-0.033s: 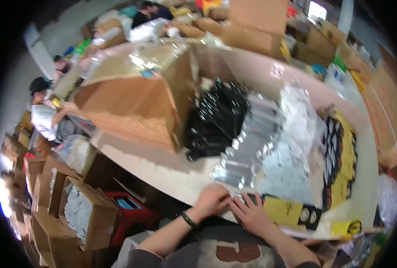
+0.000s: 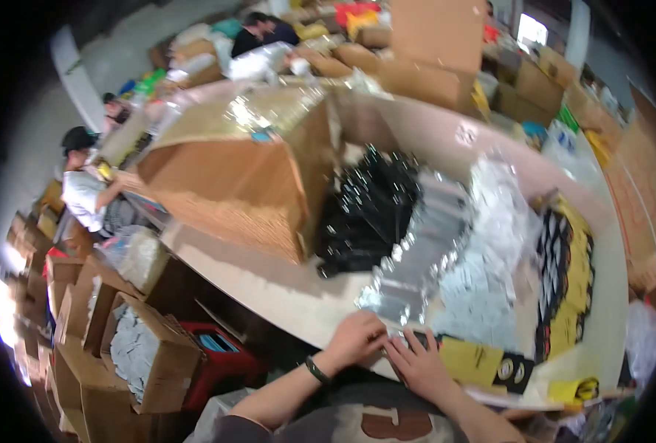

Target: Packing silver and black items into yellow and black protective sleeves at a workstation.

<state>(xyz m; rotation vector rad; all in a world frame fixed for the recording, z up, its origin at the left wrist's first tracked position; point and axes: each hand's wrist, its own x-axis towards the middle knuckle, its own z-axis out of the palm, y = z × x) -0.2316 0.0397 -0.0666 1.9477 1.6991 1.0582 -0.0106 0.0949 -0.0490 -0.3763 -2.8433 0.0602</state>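
Observation:
My left hand (image 2: 354, 338), with a black band on its wrist, and my right hand (image 2: 418, 363) meet at the near edge of the pale table (image 2: 254, 284). Both have their fingers on a small clear plastic packet (image 2: 391, 339). Just beyond it lies a heap of shiny clear plastic bags (image 2: 420, 255). A pile of black items (image 2: 368, 210) sits behind that heap, and white packets (image 2: 494, 251) lie to its right. A yellow and black card (image 2: 483, 362) lies beside my right hand.
A big open cardboard box (image 2: 246, 173) stands on the table's left half. Stacked yellow and black cards (image 2: 568, 284) lie at the right. Below the table are open cartons (image 2: 132, 354) and a red crate (image 2: 221, 358). A person (image 2: 84, 188) works at the left, another (image 2: 261, 29) at the back.

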